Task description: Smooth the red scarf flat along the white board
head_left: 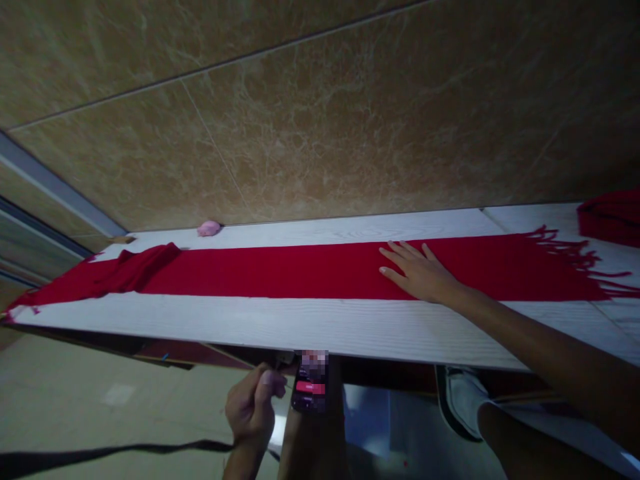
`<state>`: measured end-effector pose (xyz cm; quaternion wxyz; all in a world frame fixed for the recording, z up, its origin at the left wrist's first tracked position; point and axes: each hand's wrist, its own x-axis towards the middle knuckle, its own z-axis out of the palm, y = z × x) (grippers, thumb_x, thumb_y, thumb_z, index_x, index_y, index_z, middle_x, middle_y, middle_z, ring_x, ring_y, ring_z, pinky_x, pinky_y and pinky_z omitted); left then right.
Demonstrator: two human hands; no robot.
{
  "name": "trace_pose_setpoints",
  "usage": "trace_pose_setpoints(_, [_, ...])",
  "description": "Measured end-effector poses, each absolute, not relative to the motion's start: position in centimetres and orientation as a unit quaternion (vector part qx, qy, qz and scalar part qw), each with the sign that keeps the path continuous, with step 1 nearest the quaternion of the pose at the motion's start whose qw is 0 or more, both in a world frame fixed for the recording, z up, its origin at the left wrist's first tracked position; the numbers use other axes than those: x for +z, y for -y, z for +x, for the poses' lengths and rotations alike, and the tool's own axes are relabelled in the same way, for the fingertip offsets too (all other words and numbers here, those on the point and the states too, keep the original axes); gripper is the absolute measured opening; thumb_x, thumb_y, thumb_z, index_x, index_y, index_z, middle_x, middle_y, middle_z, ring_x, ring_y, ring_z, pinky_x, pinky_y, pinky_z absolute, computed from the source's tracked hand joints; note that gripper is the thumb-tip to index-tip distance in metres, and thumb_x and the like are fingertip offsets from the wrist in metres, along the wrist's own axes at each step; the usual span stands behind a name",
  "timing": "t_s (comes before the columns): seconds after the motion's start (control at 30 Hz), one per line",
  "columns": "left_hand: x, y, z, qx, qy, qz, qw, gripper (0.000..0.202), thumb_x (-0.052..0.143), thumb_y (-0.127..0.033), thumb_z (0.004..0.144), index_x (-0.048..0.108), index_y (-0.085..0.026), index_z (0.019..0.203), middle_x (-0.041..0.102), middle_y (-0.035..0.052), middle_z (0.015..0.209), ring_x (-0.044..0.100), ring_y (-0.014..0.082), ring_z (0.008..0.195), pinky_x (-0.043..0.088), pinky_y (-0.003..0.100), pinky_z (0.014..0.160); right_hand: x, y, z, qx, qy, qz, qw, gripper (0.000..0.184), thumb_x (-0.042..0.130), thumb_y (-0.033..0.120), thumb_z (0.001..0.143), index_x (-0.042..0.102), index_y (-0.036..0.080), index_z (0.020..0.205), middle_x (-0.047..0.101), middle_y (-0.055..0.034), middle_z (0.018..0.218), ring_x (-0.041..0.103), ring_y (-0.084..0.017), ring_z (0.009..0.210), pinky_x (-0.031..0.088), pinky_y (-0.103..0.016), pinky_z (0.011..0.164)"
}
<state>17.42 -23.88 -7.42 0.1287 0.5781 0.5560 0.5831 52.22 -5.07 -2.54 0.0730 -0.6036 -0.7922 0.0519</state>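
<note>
A long red scarf [300,272] with a fringed right end lies stretched along a narrow white wood-grain bench top [330,320]. Its left part is bunched and wrinkled, while the middle is flat. My right hand [420,272] rests palm down on the scarf, right of its middle, fingers spread. Below the front edge, my left hand [254,405] is closed with thumb and fingers pinched together; what is in them, if anything, I cannot make out. Just right of it, a phone [309,393] with a lit screen rests on my leg.
A marbled brown tiled wall [350,133] rises behind the bench top. Against it sits a small pink lump [209,229]. More folded red cloth [610,217] lies at the far right. Beneath are a shoe [463,403] and a dark strap [125,453] at lower left.
</note>
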Motion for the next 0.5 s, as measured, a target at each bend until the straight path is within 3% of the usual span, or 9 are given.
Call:
trace_pose_setpoints(0.13, [-1.8, 19.5, 19.8, 0.661, -0.481, 0.574, 0.044, 0.036, 0.058, -0.033, 0.105, 0.077, -0.022, 0.077, 0.068, -0.0026, 0.062, 0.063, 0.0147, 0.056, 0.051, 0.026, 0.056, -2.8, 4.9, 52.5, 0.045, 0.796, -0.598, 0.08, 0.076, 0.031, 0.068, 0.11, 0.045, 0.028, 0.173, 0.035, -0.009, 0.182, 0.028, -0.037, 0.169, 0.022, -0.072, 0.133])
trace_pose_setpoints(0.23, [2.9, 14.3, 22.2, 0.635, -0.49, 0.596, 0.042, 0.025, 0.063, -0.036, 0.104, 0.081, -0.021, 0.097, 0.081, 0.0011, 0.09, 0.076, 0.0172, 0.086, 0.061, 0.029, 0.08, -3.3, 4.7, 52.8, 0.038, 0.8, -0.592, 0.087, 0.076, 0.031, 0.068, 0.11, 0.046, 0.028, 0.173, 0.036, -0.0097, 0.181, 0.03, -0.038, 0.168, 0.023, -0.072, 0.133])
trace_pose_setpoints(0.3, [5.4, 11.1, 24.4, 0.621, -0.469, 0.624, 0.066, 0.027, 0.063, -0.04, 0.106, 0.08, -0.02, 0.112, 0.083, 0.0056, 0.112, 0.076, 0.0203, 0.109, 0.061, 0.033, 0.096, -3.6, 4.6, 53.0, 0.03, 0.803, -0.588, 0.094, 0.075, 0.03, 0.067, 0.11, 0.048, 0.028, 0.172, 0.038, -0.0099, 0.181, 0.031, -0.038, 0.167, 0.024, -0.072, 0.132])
trace_pose_setpoints(0.37, [6.8, 8.4, 26.8, 0.606, -0.447, 0.652, 0.086, 0.033, 0.05, -0.04, 0.113, 0.078, -0.022, 0.119, 0.083, 0.0066, 0.12, 0.075, 0.0206, 0.117, 0.059, 0.035, 0.103, -3.9, 4.5, 53.1, 0.019, 0.804, -0.586, 0.097, 0.074, 0.032, 0.067, 0.11, 0.051, 0.028, 0.17, 0.04, -0.0105, 0.18, 0.033, -0.038, 0.167, 0.025, -0.073, 0.131])
trace_pose_setpoints(0.43, [7.3, 6.3, 29.0, 0.51, -0.437, 0.732, 0.116, 0.038, 0.044, -0.038, 0.116, 0.076, -0.023, 0.129, 0.079, 0.008, 0.134, 0.071, 0.0225, 0.13, 0.054, 0.041, 0.115, -4.1, 4.4, 53.2, 0.012, 0.805, -0.585, 0.097, 0.073, 0.033, 0.065, 0.111, 0.052, 0.027, 0.169, 0.04, -0.0113, 0.179, 0.033, -0.039, 0.167, 0.025, -0.074, 0.131])
trace_pose_setpoints(0.5, [7.0, 4.6, 30.5, 0.363, -0.429, 0.819, 0.117, 0.04, 0.045, -0.04, 0.116, 0.072, -0.025, 0.141, 0.069, 0.0086, 0.155, 0.058, 0.0272, 0.151, 0.042, 0.051, 0.128, -4.1, 4.3, 53.2, 0.011, 0.806, -0.583, 0.097, 0.073, 0.033, 0.063, 0.111, 0.051, 0.025, 0.17, 0.04, -0.0123, 0.179, 0.033, -0.04, 0.167, 0.024, -0.075, 0.131])
